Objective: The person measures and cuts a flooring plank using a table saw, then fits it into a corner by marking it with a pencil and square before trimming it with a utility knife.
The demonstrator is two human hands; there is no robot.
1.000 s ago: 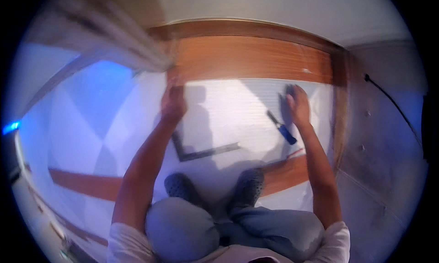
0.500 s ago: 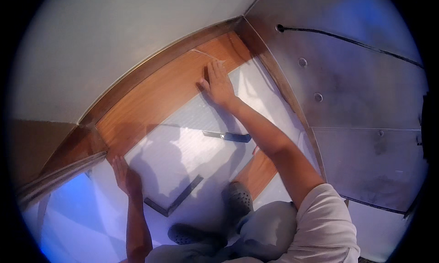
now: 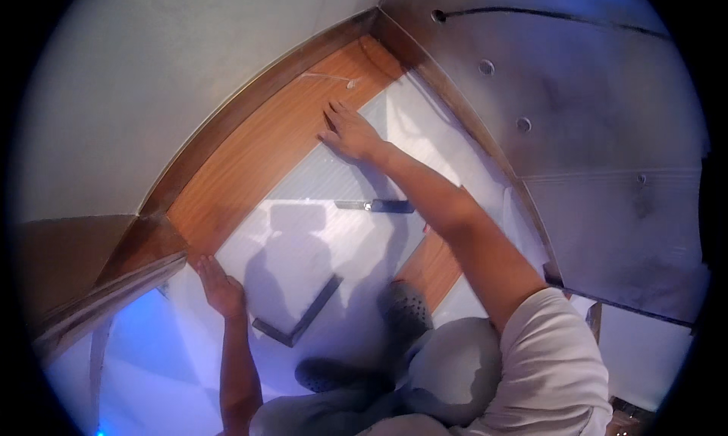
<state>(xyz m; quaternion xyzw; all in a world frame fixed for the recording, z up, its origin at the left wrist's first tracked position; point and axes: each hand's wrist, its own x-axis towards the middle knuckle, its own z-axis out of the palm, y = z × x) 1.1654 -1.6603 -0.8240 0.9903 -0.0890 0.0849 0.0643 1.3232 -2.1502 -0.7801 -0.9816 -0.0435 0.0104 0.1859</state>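
Note:
A brown wood-grain floor plank (image 3: 250,163) lies flat along the skirting at the far left. My right hand (image 3: 350,130) rests on its near long edge, towards the far end, with fingers spread and thumb apart. At the plank's near left end is my left hand (image 3: 221,288), fingers stretched out and their tips touching the end edge. Neither hand holds anything. Between my arms a knife (image 3: 383,206) with a dark blue handle and grey blade lies on the pale floor. Closer to my feet lies a dark L-shaped square (image 3: 307,318).
A second brown plank (image 3: 434,265) lies partly hidden under my right arm. Brown skirting (image 3: 227,119) borders the pale wall. On the right stands a grey panel (image 3: 599,95) with round holes and a black cable (image 3: 531,11). My shoe (image 3: 406,311) is beside the second plank.
My right hand has slid a little nearer along the plank's edge, its fingers spreading wider. My left hand stays at the plank's near end. The whole view has shifted slightly.

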